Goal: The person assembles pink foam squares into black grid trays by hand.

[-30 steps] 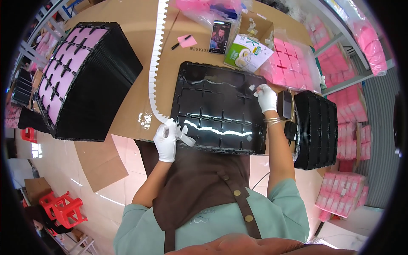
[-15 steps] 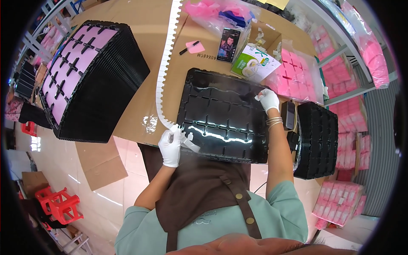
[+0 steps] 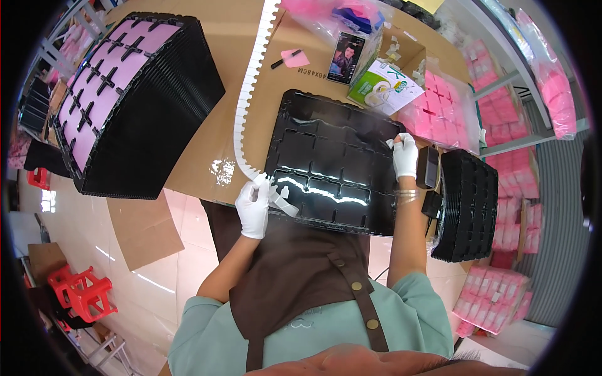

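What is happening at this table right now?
A person in white gloves works at a cardboard-covered table. The left hand holds the near end of a long white notched strip at the corner of a black compartment tray. The right hand rests on the tray's far right edge. Stacks of black trays stand on both sides.

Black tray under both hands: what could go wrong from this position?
1. The black tray overhangs the table's near edge; pressing there might tip it toward the lap.
2. The long white notched strip trails far up the table from the left hand; pulling could drag it against the pen.
3. The right hand sits beside a small dark device, which it could knock.
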Available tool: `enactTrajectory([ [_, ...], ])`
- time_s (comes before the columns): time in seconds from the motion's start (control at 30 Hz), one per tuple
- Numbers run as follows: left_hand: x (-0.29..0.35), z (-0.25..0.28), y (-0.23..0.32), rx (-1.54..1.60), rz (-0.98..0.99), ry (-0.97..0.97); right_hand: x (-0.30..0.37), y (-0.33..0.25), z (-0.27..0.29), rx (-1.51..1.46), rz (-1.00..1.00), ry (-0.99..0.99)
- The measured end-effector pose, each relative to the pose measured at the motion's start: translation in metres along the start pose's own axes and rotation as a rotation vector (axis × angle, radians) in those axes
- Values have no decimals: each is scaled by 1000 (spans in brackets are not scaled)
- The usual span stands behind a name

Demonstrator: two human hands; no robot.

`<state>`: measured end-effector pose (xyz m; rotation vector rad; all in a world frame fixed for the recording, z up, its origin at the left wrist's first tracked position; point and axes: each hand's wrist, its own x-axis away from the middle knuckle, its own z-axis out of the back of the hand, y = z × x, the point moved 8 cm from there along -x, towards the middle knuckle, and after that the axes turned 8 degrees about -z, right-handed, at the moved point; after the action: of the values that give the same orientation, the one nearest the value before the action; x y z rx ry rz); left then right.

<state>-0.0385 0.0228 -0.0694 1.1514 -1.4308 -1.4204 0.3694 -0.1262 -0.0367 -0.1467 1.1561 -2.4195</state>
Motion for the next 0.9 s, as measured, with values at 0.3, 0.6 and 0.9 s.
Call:
enactTrajectory([
  [0.3,-6,11,1,248,95,-102,202,-166,-127,362,427,-626],
  [0.6,7,22,0,91,87,-134,202,-149,-143,299,216,-856],
  [0.9,12,25,-4,102,24,-105,208,-160,-148,494,340,-721],
])
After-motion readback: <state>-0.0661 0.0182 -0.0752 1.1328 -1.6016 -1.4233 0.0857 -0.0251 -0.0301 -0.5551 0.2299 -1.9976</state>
